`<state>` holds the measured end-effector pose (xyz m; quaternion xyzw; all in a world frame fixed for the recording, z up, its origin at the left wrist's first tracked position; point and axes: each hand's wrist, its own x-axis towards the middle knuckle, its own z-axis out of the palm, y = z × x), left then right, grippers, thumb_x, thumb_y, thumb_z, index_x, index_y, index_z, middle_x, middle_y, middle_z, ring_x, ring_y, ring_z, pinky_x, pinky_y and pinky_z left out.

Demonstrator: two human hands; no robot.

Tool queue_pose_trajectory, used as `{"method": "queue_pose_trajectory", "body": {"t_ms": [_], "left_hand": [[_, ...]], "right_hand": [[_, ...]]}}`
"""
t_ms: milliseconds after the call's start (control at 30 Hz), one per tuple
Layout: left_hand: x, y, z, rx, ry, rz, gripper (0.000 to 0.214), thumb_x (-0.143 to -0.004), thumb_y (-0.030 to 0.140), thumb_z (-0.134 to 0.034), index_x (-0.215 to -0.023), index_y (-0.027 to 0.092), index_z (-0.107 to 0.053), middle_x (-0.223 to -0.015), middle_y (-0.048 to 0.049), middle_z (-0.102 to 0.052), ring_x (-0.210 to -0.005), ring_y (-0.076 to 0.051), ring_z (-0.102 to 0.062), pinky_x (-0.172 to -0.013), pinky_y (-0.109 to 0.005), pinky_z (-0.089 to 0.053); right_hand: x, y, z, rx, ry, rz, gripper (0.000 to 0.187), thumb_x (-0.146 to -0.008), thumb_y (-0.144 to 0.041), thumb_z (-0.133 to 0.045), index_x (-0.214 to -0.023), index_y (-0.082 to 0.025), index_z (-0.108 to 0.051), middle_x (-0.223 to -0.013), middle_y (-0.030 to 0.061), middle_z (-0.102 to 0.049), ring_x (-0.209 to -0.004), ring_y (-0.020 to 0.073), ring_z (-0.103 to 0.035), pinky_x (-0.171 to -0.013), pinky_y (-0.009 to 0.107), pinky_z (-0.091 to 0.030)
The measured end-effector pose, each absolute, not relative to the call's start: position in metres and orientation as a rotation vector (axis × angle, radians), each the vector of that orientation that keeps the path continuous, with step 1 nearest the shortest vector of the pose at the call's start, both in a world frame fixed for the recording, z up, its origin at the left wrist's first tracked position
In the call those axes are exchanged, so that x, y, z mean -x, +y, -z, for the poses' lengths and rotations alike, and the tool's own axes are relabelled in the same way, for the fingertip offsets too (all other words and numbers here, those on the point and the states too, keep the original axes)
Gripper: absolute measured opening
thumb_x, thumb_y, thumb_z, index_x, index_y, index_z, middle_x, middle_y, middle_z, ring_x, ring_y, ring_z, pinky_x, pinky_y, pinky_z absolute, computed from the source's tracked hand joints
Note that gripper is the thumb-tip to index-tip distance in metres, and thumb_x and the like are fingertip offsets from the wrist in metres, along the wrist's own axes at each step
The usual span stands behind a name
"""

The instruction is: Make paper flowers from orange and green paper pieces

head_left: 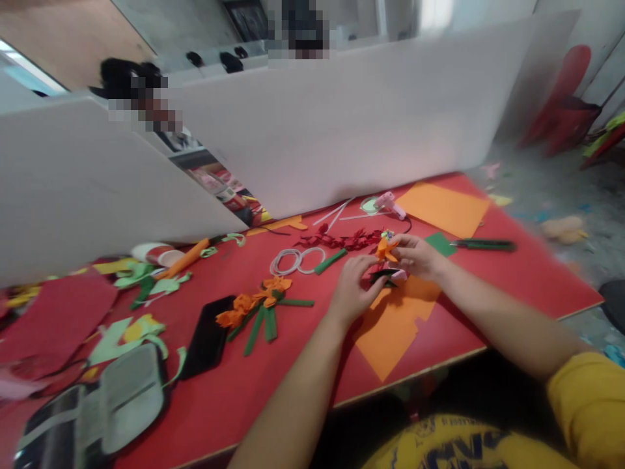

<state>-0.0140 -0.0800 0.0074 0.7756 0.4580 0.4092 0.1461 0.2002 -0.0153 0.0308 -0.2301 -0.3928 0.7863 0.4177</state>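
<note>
A small orange flower, apparently cut from paper or foam sheet, is held up over the table between my hands. My right hand pinches it from the right side. The curled fingers of my left hand reach to its left edge. Just below the flower, by my left thumb, shows a dark and pink object; its kind is unclear, and I cannot tell whether the hand grips it. Under my hands lies an orange sheet. Finished-looking orange flowers with green stems rest to the left.
Behind my hands are red cut pieces, a pink glue gun and white sticks. A cutter knife lies right. Clear rings, a black phone-like slab and an open case sit left. White panels border the back.
</note>
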Motion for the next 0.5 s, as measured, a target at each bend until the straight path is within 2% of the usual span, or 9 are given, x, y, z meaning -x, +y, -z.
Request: {"method": "queue_pose_trajectory", "body": {"t_ms": [167,333,500], "left_hand": [[0.01,-0.082,-0.014,-2.138,1.317,-1.245,0.019,-0.096,0.034,-0.075,-0.113,0.026,-0.077,-0.11,-0.0076,-0.078,-0.101,-0.026,-0.071,-0.09,-0.039,-0.055],[0.007,-0.093,-0.024,-1.934,1.307,-1.613,0.013,-0.098,0.036,-0.075,-0.102,0.024,-0.073,-0.092,-0.003,-0.071,-0.074,-0.016,-0.062,-0.068,-0.03,-0.048],[0.005,-0.105,-0.032,-1.97,1.23,-1.729,0.014,-0.095,0.034,-0.08,-0.104,0.025,-0.074,-0.086,-0.0006,-0.067,-0.068,-0.014,-0.056,-0.063,-0.027,-0.046]], "right_hand": [[-0.203,-0.019,-0.029,0.521,-0.944,-2.084,0.045,-0.066,-0.038,-0.103,-0.096,-0.023,-0.074,-0.091,0.0012,-0.081,-0.076,0.0148,-0.074,-0.072,0.026,-0.064],[-0.199,-0.021,-0.023,0.533,-0.872,-2.132,0.041,-0.071,-0.031,-0.098,-0.1,-0.023,-0.072,-0.085,-0.002,-0.077,-0.07,0.013,-0.072,-0.072,0.025,-0.063],[-0.19,-0.026,-0.019,0.586,-0.8,-2.186,0.037,-0.07,-0.027,-0.1,-0.097,-0.021,-0.074,-0.089,-0.0002,-0.08,-0.076,0.0136,-0.075,-0.077,0.025,-0.065]]}}
